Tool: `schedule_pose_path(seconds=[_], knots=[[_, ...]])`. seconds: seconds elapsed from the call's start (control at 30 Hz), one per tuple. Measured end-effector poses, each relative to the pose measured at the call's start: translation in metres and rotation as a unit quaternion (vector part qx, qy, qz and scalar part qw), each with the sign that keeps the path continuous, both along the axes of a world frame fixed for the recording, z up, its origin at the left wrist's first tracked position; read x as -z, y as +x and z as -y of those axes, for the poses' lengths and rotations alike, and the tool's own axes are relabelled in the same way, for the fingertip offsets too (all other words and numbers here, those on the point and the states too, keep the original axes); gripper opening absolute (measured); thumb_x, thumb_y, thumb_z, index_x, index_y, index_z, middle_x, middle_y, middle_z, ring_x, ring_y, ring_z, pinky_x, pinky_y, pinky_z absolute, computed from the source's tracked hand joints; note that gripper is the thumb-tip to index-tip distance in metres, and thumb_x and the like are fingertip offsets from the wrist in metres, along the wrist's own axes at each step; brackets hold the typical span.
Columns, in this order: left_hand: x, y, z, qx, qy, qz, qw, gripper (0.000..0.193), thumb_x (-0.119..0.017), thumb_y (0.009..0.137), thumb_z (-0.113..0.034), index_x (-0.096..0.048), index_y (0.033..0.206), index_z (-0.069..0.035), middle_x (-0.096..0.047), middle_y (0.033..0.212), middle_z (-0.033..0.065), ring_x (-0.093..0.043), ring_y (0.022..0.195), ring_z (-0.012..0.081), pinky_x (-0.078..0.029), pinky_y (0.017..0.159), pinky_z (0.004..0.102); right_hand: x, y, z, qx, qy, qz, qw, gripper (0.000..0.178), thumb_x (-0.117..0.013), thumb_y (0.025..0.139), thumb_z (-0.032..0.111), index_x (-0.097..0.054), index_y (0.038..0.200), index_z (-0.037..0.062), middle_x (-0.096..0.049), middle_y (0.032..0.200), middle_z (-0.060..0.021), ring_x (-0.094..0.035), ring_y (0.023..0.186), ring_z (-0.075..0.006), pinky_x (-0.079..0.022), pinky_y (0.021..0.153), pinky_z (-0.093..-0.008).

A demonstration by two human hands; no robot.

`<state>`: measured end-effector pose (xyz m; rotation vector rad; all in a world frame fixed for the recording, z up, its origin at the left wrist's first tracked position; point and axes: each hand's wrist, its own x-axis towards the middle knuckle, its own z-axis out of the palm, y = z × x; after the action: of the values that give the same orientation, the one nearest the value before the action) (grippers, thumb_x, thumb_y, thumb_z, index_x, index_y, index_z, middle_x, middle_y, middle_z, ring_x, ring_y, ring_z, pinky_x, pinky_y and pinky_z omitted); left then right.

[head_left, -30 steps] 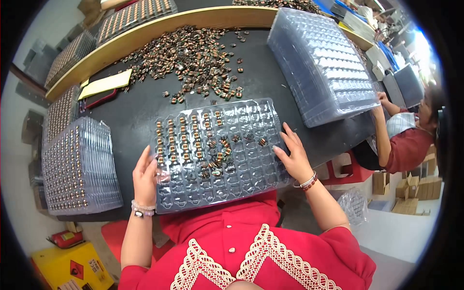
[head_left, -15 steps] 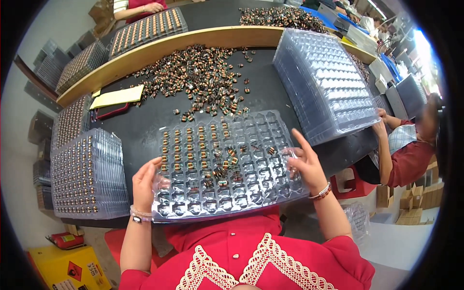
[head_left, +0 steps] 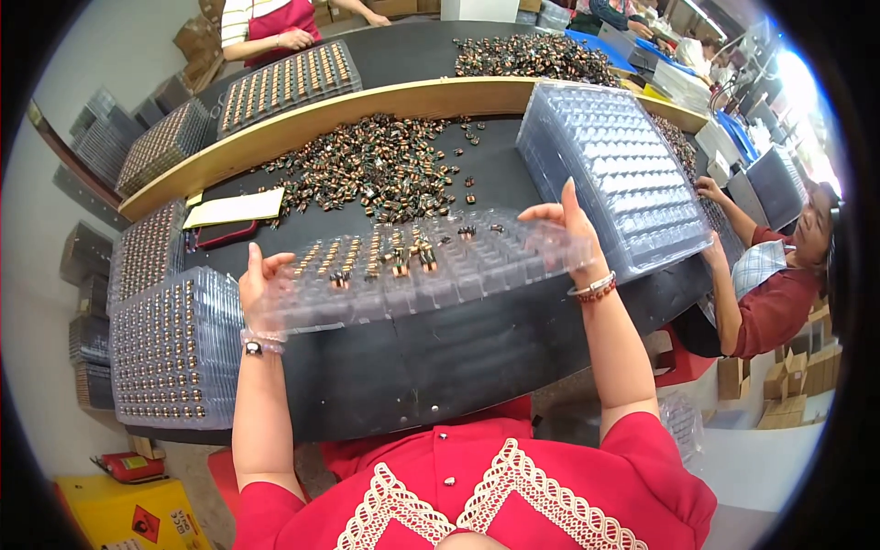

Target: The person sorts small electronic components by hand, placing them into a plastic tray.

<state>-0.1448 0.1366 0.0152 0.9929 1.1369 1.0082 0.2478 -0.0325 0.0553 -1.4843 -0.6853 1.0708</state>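
Observation:
A clear plastic blister tray is held up off the table between my two hands, tilted so that its near edge shows. My left hand grips its left end, thumb up. At the other end my right hand holds the tray, with thumb and fingers around the edge. Rows of small copper-wound coils sit in the pockets on its left side. Several loose coils lie tumbled on top near the middle. Behind the tray spreads a large heap of the same coils on the black table.
Tall stacks of clear trays stand right and, filled with coils, left. A yellow paper pad lies by the heap. A wooden divider crosses behind. Co-workers sit across and at the right.
Both hands have raised the tray off the table and moved it away from me. Its near edge has tipped upward, and the loose coils on it have shifted.

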Motion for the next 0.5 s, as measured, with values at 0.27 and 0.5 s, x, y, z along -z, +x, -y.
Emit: schedule_pose_path(seconds=[0.27, 0.5], knots=[[-0.005, 0.009, -0.063, 0.002, -0.053, -0.093, 0.994, 0.067, -0.040, 0.092, -0.060, -0.057, 0.097, 0.004, -0.063, 0.067, 0.0156, -0.053, 0.039, 0.0132, -0.039, 0.032, 0.0214, -0.033, 0.011, -0.050, 0.056, 0.018, 0.073, 0.996, 0.084, -0.026, 0.088, 0.072, -0.063, 0.093, -0.0030, -0.062, 0.060, -0.0164, -0.043, 0.031, -0.0124, -0.035, 0.031, -0.0238], [-0.005, 0.019, -0.122, 0.055, -0.136, -0.138, 0.980, 0.066, -0.030, 0.095, -0.057, -0.060, 0.099, 0.002, -0.058, 0.062, 0.0069, -0.046, 0.041, 0.0123, -0.036, 0.037, 0.0250, -0.035, 0.026, -0.100, 0.029, -0.065, 0.124, 0.990, 0.089, -0.025, 0.085, 0.076, -0.063, 0.093, -0.0038, -0.061, 0.058, -0.0188, -0.044, 0.033, -0.0137, -0.037, 0.037, -0.0279]])
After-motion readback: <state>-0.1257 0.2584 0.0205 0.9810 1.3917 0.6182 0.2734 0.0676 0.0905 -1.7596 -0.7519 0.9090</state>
